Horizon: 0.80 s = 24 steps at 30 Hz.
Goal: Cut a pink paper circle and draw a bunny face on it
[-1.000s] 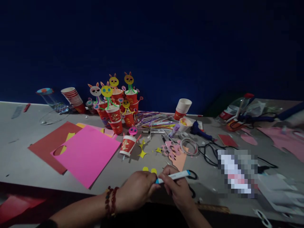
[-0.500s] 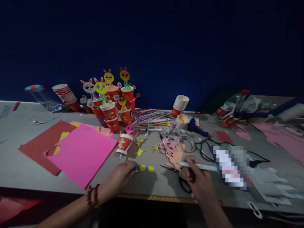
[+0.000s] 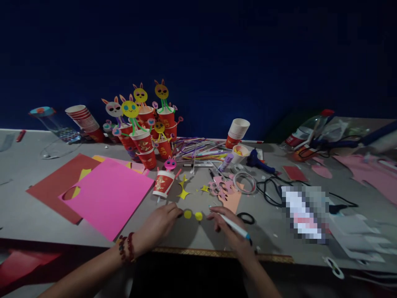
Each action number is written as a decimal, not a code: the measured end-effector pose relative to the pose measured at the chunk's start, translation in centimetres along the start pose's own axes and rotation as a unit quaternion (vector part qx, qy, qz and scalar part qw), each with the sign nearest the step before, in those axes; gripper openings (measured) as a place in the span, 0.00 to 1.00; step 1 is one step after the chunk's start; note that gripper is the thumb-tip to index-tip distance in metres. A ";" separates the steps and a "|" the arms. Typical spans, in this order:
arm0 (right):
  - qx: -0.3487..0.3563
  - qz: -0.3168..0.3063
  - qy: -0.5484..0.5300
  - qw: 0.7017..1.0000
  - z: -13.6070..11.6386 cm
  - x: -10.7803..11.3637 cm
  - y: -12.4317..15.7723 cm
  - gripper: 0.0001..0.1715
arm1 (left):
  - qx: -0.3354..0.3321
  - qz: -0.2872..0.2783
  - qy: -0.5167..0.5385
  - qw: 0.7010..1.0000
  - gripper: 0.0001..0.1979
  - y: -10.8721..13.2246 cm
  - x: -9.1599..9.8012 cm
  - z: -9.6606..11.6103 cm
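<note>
My right hand (image 3: 228,232) is closed round a white marker pen (image 3: 233,223) with a blue end, its tip pointing up-left toward two small yellow paper discs (image 3: 192,215) on the grey table (image 3: 27,215). Just left of the discs rests my left hand (image 3: 159,225), with beaded bracelets on its wrist. Its fingers are curled, the fingertips against the left disc. Whether something small sits inside those fingers I cannot make out. Black scissors (image 3: 245,217) lie right of my right hand.
Pink sheet (image 3: 108,196) over red paper (image 3: 52,186) lies at left. Red paper cups with bunny faces (image 3: 145,124) stand at the back, one tipped cup (image 3: 163,183) nearer. Straws (image 3: 198,154), a cup stack (image 3: 237,132), tape ring (image 3: 245,182), glue gun (image 3: 259,161), cables and a bottle (image 3: 305,138) crowd the right.
Both hands were together at the pen a second ago, then parted. The right hand swung out right and has come back to the yellow discs, pen tip down-left; the left rests by them.
</note>
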State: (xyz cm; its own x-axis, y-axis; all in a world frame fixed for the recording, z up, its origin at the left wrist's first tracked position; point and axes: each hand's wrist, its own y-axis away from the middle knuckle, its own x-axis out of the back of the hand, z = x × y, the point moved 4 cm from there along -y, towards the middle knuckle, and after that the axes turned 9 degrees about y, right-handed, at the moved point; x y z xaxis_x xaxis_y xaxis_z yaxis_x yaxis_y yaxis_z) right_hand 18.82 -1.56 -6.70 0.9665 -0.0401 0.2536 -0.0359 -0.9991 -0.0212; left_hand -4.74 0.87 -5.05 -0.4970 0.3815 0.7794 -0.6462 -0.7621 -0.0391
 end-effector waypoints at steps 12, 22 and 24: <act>0.240 -0.027 0.351 0.905 -0.6 -2.3 0.0 0.21 | -0.077 -0.024 -0.137 0.987 0.13 0.5 -0.9 -0.1; 0.289 -0.079 0.458 0.837 0.1 -2.9 -0.8 0.26 | -0.100 -0.033 -0.146 0.984 0.13 0.2 -1.9 1.1; 0.295 -0.086 0.459 0.834 0.1 -2.7 -1.0 0.26 | -0.098 -0.036 -0.137 0.985 0.12 0.3 -2.2 1.4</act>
State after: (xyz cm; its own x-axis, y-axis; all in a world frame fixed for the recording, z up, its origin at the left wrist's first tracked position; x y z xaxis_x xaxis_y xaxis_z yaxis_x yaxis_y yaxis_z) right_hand 16.26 -0.46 -7.51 0.3336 -0.1590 0.9292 0.4760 -0.8224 -0.3117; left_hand -3.05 -0.87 -5.89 -0.2881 0.2544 0.9232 -0.7865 -0.6129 -0.0766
